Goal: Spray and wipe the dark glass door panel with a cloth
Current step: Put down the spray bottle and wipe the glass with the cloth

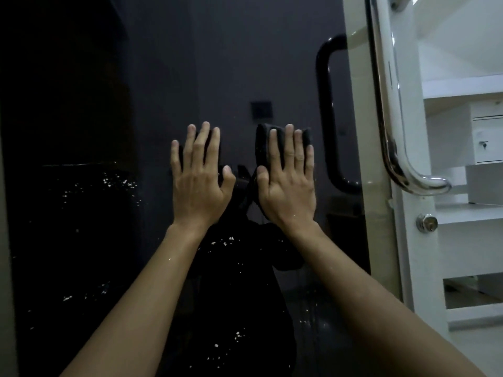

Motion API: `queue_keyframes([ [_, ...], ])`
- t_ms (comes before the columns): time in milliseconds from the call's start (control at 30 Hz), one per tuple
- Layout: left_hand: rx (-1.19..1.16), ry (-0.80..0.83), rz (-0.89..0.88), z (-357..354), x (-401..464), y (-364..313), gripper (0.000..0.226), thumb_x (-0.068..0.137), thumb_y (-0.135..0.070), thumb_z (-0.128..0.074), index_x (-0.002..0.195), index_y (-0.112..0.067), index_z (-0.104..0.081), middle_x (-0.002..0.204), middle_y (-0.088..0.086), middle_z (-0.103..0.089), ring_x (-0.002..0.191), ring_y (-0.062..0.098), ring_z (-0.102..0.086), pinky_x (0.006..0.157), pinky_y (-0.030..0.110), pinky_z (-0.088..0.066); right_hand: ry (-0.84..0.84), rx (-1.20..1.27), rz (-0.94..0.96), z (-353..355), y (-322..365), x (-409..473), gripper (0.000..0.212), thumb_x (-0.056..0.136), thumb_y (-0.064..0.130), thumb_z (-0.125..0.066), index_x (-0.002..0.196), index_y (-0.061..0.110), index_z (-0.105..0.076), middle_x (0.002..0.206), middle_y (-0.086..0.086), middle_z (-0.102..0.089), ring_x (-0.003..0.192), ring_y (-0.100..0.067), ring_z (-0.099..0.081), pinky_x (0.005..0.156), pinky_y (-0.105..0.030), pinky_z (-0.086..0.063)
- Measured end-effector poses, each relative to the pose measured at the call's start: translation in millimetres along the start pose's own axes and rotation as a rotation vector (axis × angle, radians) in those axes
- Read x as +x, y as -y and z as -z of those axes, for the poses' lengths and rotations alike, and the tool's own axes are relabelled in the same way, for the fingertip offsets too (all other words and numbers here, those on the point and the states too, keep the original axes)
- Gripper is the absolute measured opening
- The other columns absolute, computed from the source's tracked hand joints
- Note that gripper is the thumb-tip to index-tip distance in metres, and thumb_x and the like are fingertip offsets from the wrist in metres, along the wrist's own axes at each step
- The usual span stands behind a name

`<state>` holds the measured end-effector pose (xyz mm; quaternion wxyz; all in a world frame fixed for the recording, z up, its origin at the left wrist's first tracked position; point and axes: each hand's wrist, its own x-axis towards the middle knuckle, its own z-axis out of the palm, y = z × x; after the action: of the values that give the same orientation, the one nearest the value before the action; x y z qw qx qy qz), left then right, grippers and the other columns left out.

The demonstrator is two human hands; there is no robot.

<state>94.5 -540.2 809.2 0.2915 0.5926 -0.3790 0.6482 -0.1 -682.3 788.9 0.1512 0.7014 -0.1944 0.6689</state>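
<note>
Glass door panel (114, 77): dark, upright, filling the left and middle of the view; pale flecks of spray dot its lower part.
Left hand (200, 175): flat on the glass, fingers straight and spread, holding nothing.
Cloth (262, 142): dark, pinned against the glass under the right palm.
Right hand (287, 180): fingers straight, pressing the cloth to the panel.
Black handle (328, 115): just right of the right hand.
Chrome handle (392, 126): on the white door edge, far right.

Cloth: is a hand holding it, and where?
The right hand presses the cloth flat on the glass with straight fingers over its middle. The left hand holds nothing.
</note>
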Motion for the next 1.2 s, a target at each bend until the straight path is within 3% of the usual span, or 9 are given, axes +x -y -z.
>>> queue_keyframes([
  [400, 0.096, -0.026, 0.152, 25.5, -36.7, 64.2, 0.065, 0.098, -0.034, -0.039, 0.157, -0.007, -0.03, 0.166, 0.012, -0.025, 0.157, 0.029, -0.014, 0.127, 0.054, -0.009, -0.01, 0.015, 0.016, -7.3, 29.4, 2.0, 0.068, 0.104, 0.042, -0.024, 0.164, 0.014, -0.009, 0.171, -0.015, -0.001, 0.159, -0.029, 0.002, 0.129, -0.05, -0.002],
  [1200, 0.147, -0.027, 0.138, 14.4, -48.4, 73.9, 0.062, 0.1, -0.034, -0.035, 0.157, -0.011, -0.031, 0.167, 0.008, -0.024, 0.157, 0.026, -0.015, 0.126, 0.054, -0.012, -0.051, 0.036, 0.033, -12.0, 42.3, 2.0, 0.067, 0.105, 0.042, -0.022, 0.164, 0.015, -0.006, 0.171, -0.015, 0.002, 0.159, -0.028, 0.004, 0.129, -0.05, -0.001],
])
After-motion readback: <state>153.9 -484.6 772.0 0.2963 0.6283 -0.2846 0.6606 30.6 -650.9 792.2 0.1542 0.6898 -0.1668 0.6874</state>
